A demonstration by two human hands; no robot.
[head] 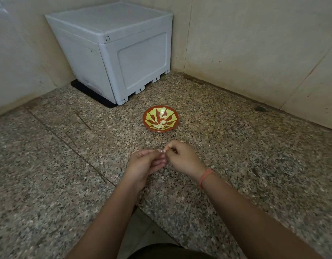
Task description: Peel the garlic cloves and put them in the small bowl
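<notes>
Directly short of the small bowl (pixel 172 116), the left hand (pixel 145 163) and right hand (pixel 182 157) meet above the tabletop (pixel 254 165), curled fingertips of both pinching one garlic clove (pixel 162 151), mostly hidden. The bowl, holding peeled cloves (pixel 160 125), lies straight beyond them, about equally near both.

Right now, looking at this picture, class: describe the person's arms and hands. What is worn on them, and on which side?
Both forearms are bare, with no sleeves in view and no gloves. The right hand has a thin pinkish-orange wristband at its wrist. The left hand and its wrist show no band, watch or ring.
</notes>
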